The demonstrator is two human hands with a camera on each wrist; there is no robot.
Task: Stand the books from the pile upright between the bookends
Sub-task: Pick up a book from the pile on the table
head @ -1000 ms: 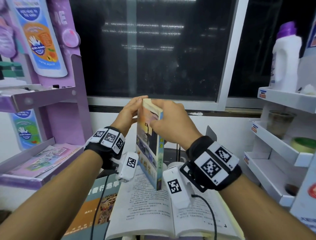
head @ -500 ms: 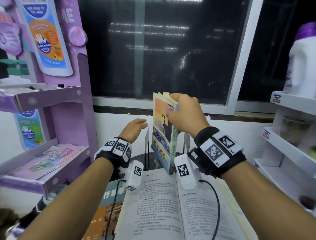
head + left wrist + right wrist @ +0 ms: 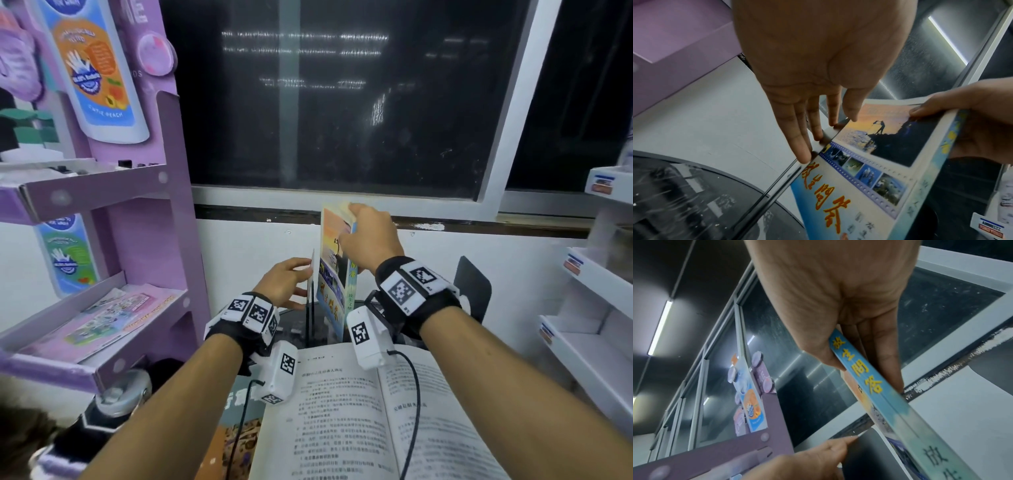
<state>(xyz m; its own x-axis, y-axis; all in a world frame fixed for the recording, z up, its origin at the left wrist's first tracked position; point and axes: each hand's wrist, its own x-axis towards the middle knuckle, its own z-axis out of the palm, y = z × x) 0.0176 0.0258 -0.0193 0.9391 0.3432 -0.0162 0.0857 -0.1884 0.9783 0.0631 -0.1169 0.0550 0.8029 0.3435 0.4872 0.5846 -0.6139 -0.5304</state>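
Note:
A blue paperback with a sunset cover (image 3: 337, 274) stands upright on the dark round table (image 3: 294, 322), just right of the thin left bookend (image 3: 312, 274). My right hand (image 3: 349, 222) pinches the book at its top, thumb on the cover and fingers behind; in the right wrist view the hand (image 3: 865, 374) holds it by the spine. My left hand (image 3: 298, 277) lies with straight fingers (image 3: 803, 151) against the left bookend (image 3: 781, 181), beside the paperback (image 3: 869, 170). The black right bookend (image 3: 474, 287) stands apart to the right. An open book (image 3: 359, 411) lies in front.
A closed book with an orange and green cover (image 3: 239, 428) lies under the open one. A purple display shelf (image 3: 144, 308) stands close on the left, white shelves (image 3: 589, 342) on the right. The wall and window sill (image 3: 445, 226) are right behind the bookends.
My left hand let go of the paperback and moved down to the left bookend. My right hand carried the book forward and down beside that bookend.

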